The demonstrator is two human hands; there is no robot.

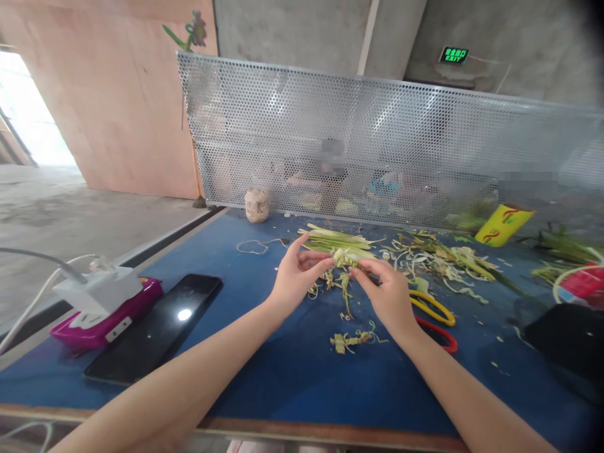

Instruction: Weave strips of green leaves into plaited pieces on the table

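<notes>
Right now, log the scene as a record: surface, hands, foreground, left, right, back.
surface: blue tabletop
left hand: fingertips on a pale-green woven leaf piece
right hand: fingertips on the same piece
foreground: small pale-green knotted leaf piece, lying loose
left: flat black phone, magenta power strip
right: yellow loop handle, red loop handle
back: perforated grey metal panel

leaf piece (346,259) – fibrous plant mat'l; phone (148,336) v. glossy; partition (302,110) shiny perf. metal – wall (292,31) matt concrete.
</notes>
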